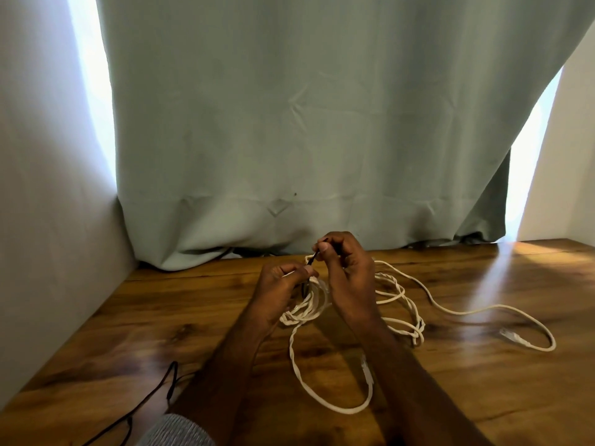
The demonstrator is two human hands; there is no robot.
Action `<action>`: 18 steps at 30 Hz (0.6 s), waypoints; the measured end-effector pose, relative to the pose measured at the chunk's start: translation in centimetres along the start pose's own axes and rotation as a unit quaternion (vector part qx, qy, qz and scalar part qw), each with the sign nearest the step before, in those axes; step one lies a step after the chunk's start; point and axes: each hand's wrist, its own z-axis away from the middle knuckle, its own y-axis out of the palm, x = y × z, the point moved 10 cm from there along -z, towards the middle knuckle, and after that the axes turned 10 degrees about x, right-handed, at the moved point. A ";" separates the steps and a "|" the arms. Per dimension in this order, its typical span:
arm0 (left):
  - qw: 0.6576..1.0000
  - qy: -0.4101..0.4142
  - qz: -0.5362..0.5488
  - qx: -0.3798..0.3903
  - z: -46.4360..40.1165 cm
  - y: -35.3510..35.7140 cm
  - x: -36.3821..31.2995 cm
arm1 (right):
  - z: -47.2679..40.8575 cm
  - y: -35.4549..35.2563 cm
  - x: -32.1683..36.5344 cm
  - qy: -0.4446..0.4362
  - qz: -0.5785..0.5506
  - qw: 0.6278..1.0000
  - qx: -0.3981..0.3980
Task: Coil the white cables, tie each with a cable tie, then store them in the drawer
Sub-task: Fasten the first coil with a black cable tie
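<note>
Grey knit sleeve (175, 429) sits at the bottom edge, nearest the lens, with a thin black cord (151, 395) trailing beside it across the wooden table (483, 397). Both forearms reach forward over the tabletop.

Left hand (283, 284): fingers curled, gripping the upper part of a coiled white cable (306, 309); the bundle hangs from the grip down to the table surface, with a long loop and a clear plug running back toward the camera.

Right hand (343, 262): thumb and forefinger pressed together, pinching a thin dark cable tie (313, 259) just above the coil. Whether the tie already passes around the bundle cannot be told.

Second white cable (450, 312) lies loose on the table to the right of the hands, partly looped, its plug end resting well out to the right.

Pale green curtain (306, 123) hangs behind the table, its hem touching the far edge; bright light shows at both sides.
</note>
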 end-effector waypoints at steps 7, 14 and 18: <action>0.999 0.013 -0.032 0.009 -0.1 -0.1 -0.2 | 0.1 0.7 -0.3 0.007 0.000 1.000 0.022; 0.998 0.030 -0.047 0.005 -0.4 -0.3 -0.1 | 0.2 0.7 -1.9 0.054 0.020 0.998 0.039; 0.998 0.046 -0.032 0.007 -0.4 -0.2 -0.3 | 0.2 0.8 -2.0 0.036 0.067 0.995 0.058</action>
